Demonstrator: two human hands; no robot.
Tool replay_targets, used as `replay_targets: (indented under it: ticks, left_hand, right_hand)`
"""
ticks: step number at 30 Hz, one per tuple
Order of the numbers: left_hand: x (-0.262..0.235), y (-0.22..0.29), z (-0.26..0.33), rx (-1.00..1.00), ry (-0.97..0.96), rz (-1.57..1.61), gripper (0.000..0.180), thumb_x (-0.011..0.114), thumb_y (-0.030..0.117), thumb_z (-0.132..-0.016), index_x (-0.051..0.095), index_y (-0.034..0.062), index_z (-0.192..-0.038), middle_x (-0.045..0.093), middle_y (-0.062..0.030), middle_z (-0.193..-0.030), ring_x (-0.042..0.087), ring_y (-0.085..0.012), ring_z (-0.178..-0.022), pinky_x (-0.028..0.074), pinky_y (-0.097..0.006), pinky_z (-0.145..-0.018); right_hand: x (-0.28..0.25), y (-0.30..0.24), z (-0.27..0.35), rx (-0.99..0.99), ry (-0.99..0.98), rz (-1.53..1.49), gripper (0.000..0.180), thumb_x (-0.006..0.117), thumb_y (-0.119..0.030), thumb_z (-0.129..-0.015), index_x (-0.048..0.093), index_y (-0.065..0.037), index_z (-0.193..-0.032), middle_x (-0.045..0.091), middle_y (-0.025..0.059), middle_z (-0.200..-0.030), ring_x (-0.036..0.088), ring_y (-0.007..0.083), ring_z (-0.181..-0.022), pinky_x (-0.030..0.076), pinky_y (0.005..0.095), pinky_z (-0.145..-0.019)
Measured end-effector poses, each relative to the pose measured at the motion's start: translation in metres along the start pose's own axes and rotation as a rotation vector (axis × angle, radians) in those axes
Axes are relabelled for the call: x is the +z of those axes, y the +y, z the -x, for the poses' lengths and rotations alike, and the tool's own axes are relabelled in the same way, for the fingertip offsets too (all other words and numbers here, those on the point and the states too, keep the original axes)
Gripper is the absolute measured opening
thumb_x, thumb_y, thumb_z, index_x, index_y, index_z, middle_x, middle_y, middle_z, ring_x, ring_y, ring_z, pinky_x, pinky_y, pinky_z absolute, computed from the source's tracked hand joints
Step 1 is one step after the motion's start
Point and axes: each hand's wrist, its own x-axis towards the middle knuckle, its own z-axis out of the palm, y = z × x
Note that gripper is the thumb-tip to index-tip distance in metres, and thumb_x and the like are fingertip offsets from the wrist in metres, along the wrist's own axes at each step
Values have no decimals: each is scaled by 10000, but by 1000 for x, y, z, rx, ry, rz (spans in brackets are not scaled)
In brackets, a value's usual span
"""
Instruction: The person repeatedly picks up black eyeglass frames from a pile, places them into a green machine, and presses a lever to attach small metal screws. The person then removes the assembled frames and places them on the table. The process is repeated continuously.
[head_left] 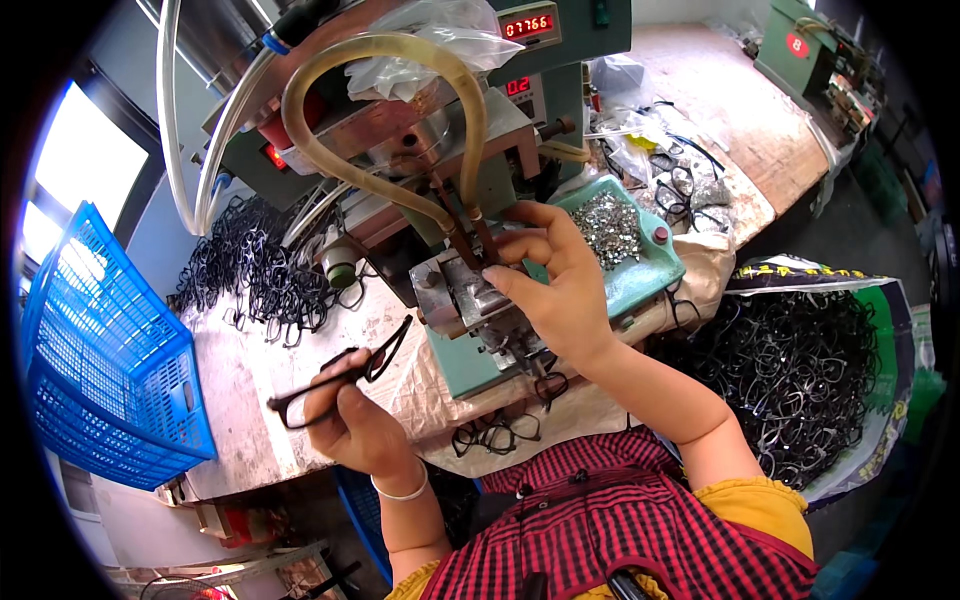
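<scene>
Left hand pinching black frame above bench, right hand fingers curled on machine jig, grip unclear, teal tray just beside.

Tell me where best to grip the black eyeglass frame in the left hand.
Grip the black eyeglass frame at its middle bridge, from below as the left hand does: both thin rims stick out free on either side, so the centre likely balances it best.

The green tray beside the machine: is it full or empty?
Partly full. The green tray holds a heap of small silvery metal parts at its far end, while its near end shows bare green bottom.
</scene>
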Motion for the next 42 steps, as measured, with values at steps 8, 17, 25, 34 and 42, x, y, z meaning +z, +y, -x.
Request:
replay_targets:
  ticks: [8,17,25,34,42]
  left_hand:
    - [41,16,-2,290,-642,-227,226,763,79,-767,759,98,-992,752,-69,-1027,697,-267,-883,546,-445,-868]
    - [48,-5,-10,413,-778,-243,244,776,127,-748,772,126,-992,749,-30,-1064,654,-225,-855,529,-458,-907]
    - [22,10,37,256,-548,-360,341,702,19,-801,720,86,-1136,706,-105,-1198,652,-289,-1117,498,-451,-1006]
    - [-46,-182,-60,-384,-408,-937,397,750,175,-836,681,40,-1202,660,-184,-1224,625,-361,-1072,493,-423,-945]
    - [-51,-204,-3,-514,-741,-1132,205,674,105,-805,659,58,-1004,613,-198,-1280,587,-397,-1110,457,-467,-974]
  right_hand:
    - [-55,-5,-5,-139,69,477,449,662,-30,-876,588,-30,-1319,694,147,-1174,656,224,-1131,485,355,-1001]
    - [-140,36,19,-128,77,1412,351,788,-176,-781,692,-80,-1105,694,125,-975,641,342,-981,504,444,-850]
    - [-119,71,-9,-278,180,1333,103,738,-120,-813,682,-74,-886,677,86,-890,627,316,-906,499,430,-783]
    - [-111,62,-16,-431,176,1126,87,687,-20,-839,717,-47,-916,703,108,-894,649,324,-878,508,408,-789]
    - [-136,73,2,-320,239,1074,126,702,-22,-852,733,-26,-974,721,133,-926,672,317,-866,515,390,-813]
